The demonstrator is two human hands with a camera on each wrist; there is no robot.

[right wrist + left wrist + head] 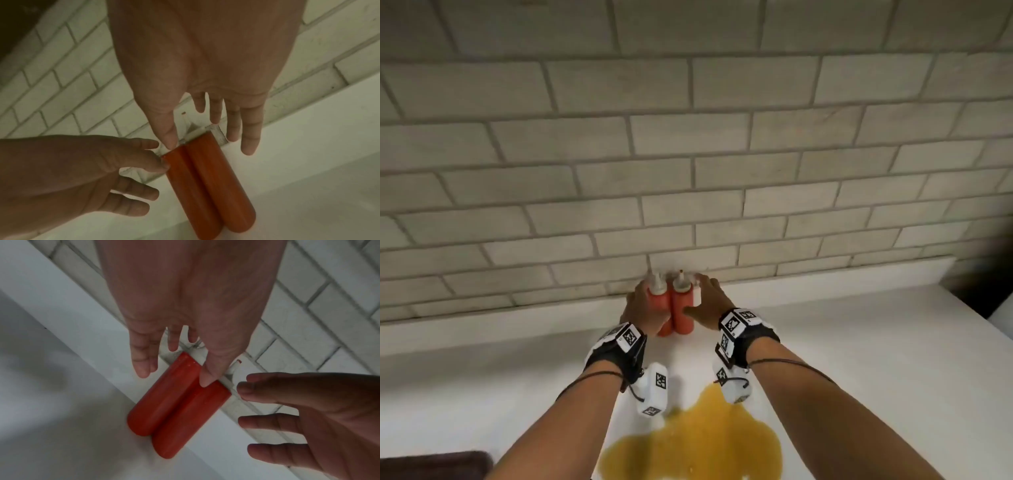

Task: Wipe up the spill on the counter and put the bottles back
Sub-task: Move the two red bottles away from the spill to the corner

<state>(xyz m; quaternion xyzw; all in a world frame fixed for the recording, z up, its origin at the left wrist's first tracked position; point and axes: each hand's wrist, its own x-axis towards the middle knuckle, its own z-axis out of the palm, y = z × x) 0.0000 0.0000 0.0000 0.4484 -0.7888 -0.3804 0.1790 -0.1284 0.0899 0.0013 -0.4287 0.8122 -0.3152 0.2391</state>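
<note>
Two red squeeze bottles stand upright side by side against the tiled wall: the left bottle [659,301] [160,399] [180,186] and the right bottle [683,308] [189,418] [216,178]. My left hand [645,308] [174,378] is at the left bottle's side, fingers loosely spread and thumb touching it. My right hand [702,301] [209,146] flanks the right bottle with straight, spread fingers and the thumb near its top. Neither hand wraps a bottle. A yellow-orange spill [695,435] lies on the white counter [859,342] under my wrists.
The grey tiled wall [688,171] rises directly behind the bottles. A dark brown object [434,466] shows at the counter's near left corner. At the far right the counter ends at a dark gap [979,284].
</note>
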